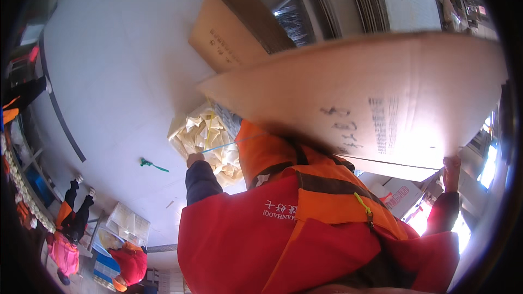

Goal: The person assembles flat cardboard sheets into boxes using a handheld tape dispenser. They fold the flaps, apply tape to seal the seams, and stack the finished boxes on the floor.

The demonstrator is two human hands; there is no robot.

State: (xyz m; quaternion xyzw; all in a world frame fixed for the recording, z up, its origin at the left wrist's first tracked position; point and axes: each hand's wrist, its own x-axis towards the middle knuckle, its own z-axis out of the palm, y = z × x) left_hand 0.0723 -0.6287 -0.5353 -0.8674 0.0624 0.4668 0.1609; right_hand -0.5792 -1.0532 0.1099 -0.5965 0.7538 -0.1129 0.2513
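My right hand is at the right, raised, shut on the lower edge of a large flat cardboard piece. The cardboard bears printing and handwriting and spans the view above my torso, its near edge blurred. My left hand is left of centre, closed at the end of a thin blue strap that runs right towards my orange apron. Just beyond that hand stands a container with a crumpled cream liner, crossed by a yellow strap. The container's right part is hidden behind the cardboard and my clothing.
Folded cardboard boxes lie on the pale floor ahead, with stacked cardboard beyond. A green strap scrap lies left of me. Two people, one in pink and one in red, are at the lower left near a clear-wrapped box.
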